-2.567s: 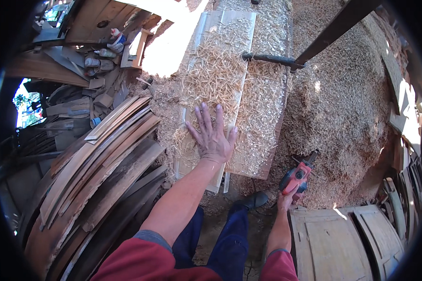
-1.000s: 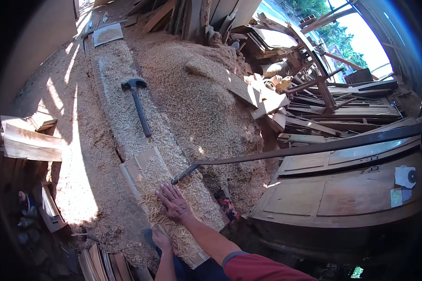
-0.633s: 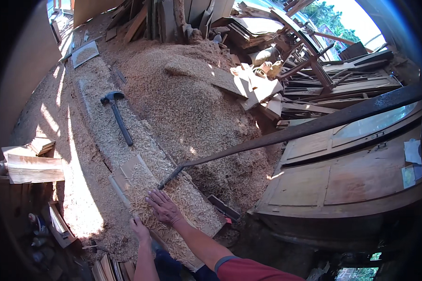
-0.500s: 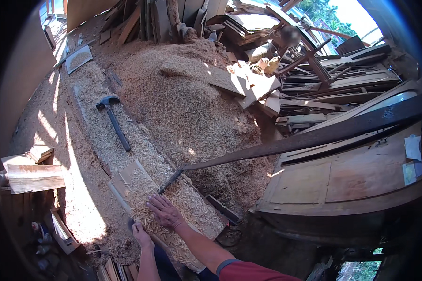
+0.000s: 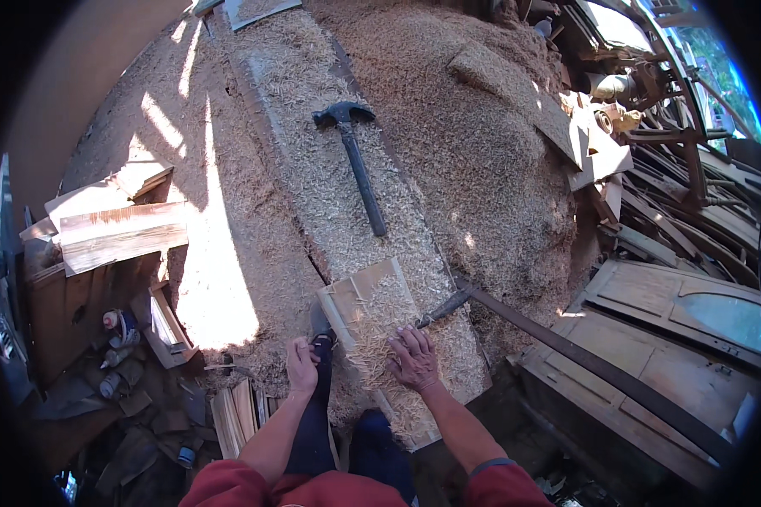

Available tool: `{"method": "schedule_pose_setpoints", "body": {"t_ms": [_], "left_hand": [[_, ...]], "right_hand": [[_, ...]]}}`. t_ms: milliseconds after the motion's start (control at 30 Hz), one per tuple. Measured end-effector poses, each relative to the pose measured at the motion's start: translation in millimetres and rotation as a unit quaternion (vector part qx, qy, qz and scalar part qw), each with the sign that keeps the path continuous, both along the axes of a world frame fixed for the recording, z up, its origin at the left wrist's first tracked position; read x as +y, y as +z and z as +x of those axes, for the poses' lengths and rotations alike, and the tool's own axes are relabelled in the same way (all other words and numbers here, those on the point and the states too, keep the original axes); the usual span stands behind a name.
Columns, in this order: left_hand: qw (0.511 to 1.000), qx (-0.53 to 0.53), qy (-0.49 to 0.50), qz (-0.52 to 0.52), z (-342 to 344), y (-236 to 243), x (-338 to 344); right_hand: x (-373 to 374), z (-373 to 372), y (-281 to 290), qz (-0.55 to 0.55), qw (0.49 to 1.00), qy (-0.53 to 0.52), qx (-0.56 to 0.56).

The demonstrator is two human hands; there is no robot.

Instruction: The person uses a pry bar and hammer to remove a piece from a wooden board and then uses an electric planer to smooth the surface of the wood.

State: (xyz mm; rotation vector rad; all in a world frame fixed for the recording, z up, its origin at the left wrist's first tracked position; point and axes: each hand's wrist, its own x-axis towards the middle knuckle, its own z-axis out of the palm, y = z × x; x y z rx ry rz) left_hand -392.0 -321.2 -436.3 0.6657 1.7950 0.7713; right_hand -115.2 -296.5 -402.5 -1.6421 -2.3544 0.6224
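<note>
My right hand lies palm down on the curly shavings that cover a flat wooden board, its fingers spread. Its fingertips are close to the dark end of a long brown bar; whether they touch it I cannot tell. Just left of the board, my left hand is raised over my dark-trousered leg, with the fingers loosely bent and nothing visible in them. Beyond the board, a claw hammer with a black head and dark handle lies on a plank strewn with shavings.
A large sawdust heap rises right of the plank. Carved door panels lie at the right, below stacked timber. Pale wood blocks, bottles and an open wooden frame stand at the left.
The view has swung left and downward. My left hand has come away from the board's edge. My right hand stays on the shavings, and the bar now slants down toward the lower right.
</note>
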Motion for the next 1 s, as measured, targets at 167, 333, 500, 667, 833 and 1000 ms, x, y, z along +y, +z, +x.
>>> {"method": "schedule_pose_setpoints", "body": {"t_ms": [167,333,500,667,833,1000], "left_hand": [[0.977,0.128,-0.171,-0.002,-72,33,2],[0.965,0.112,-0.227,0.074,-48,80,9],[0.917,0.038,-0.259,0.300,22,162,77],[0.817,-0.051,-0.354,0.452,104,255,172],[0.701,-0.134,-0.483,0.507,246,346,188],[0.764,-0.235,-0.461,0.386,331,370,169]], "right_hand": [[148,-84,39,0.070,0.987,-0.111,0.094],[313,-119,25,0.044,0.968,-0.246,0.004],[340,-113,4,-0.102,0.965,-0.243,-0.011],[249,-64,86,-0.292,0.912,-0.230,0.172],[13,23,130,-0.356,0.804,-0.270,0.391],[-118,78,104,-0.220,0.808,-0.449,0.311]]}}
